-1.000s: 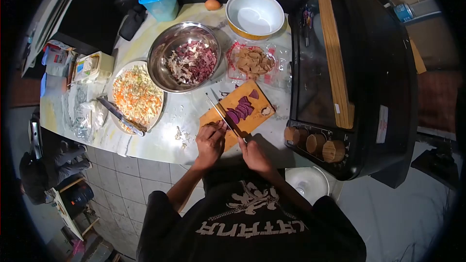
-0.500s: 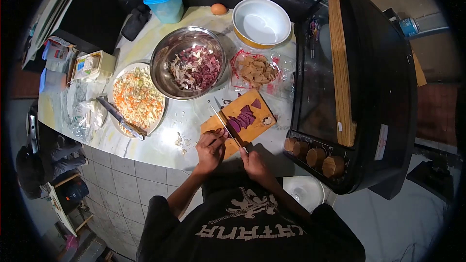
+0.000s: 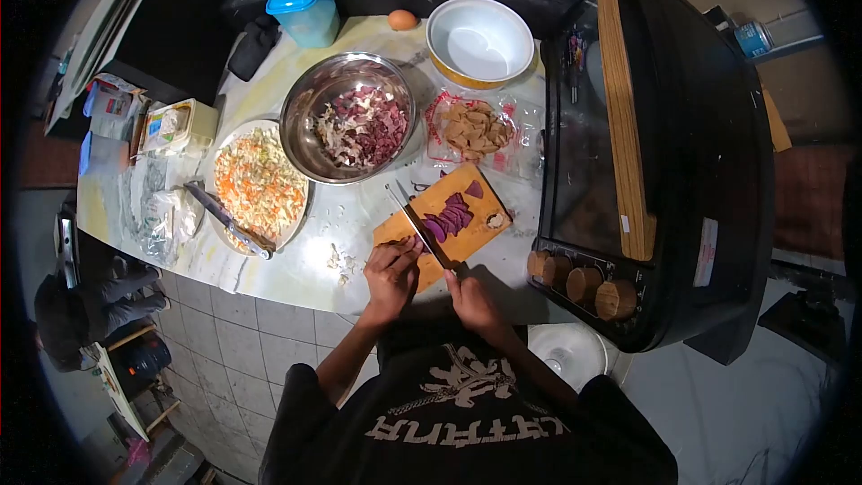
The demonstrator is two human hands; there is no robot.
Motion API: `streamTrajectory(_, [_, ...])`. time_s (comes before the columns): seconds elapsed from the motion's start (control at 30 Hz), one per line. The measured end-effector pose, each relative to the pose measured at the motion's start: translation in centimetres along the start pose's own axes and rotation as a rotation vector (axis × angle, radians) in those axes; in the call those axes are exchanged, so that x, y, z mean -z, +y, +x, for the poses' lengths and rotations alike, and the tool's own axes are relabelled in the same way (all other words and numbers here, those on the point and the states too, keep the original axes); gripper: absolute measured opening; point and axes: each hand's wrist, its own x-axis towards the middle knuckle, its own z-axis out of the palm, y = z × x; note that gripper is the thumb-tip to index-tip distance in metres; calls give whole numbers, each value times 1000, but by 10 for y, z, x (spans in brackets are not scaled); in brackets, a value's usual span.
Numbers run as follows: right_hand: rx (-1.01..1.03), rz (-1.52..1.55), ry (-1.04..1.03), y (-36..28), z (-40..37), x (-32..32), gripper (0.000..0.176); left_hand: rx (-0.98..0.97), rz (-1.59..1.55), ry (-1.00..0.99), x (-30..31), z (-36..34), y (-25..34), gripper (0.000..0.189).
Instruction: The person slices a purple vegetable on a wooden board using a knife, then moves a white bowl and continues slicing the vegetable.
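Note:
My right hand [image 3: 473,301] is closed around the handle of a kitchen knife [image 3: 415,223], whose blade slants across the wooden cutting board [image 3: 489,218]. The fingers of my left hand [image 3: 391,274] are bunched at the board's left edge, close beside the blade, pressing on a piece of purple vegetable that they mostly cover. Just right of the blade, purple slices [image 3: 453,216] lie in an overlapping row. A single purple piece [image 3: 474,189] sits near the far corner, and a small pale scrap [image 3: 494,222] lies at the right edge.
Beyond the board stands a steel bowl [image 3: 296,139] with chopped purple and white pieces. Left are a plate [image 3: 301,216] of shredded vegetables and another knife [image 3: 224,216]. Brown slices [image 3: 476,130] rest on plastic; a white bowl [image 3: 480,36] and egg [image 3: 402,20] stand behind. An oven [image 3: 620,162] borders the right.
The knife blade has tilted slightly, showing more of its flat side. Both hands keep nearly the same place on the board. The whole view has shifted a little.

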Motion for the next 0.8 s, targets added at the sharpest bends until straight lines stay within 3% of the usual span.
streamTrajectory(0.07, [7,-16,69,4,-7,3,68,16,6,-22,2,-1,1,29])
streamTrajectory(0.17, [-80,-103,-71,-7,-5,10,61,18,15,-39,2,-1,0,27])
streamTrajectory(0.37, [-63,-123,2,-16,-11,13,67,20,19,-2,4,2,6,24])
streamTrajectory(0.8, [-22,-293,114,-14,-16,25,56,25,44,26,3,0,6,27])
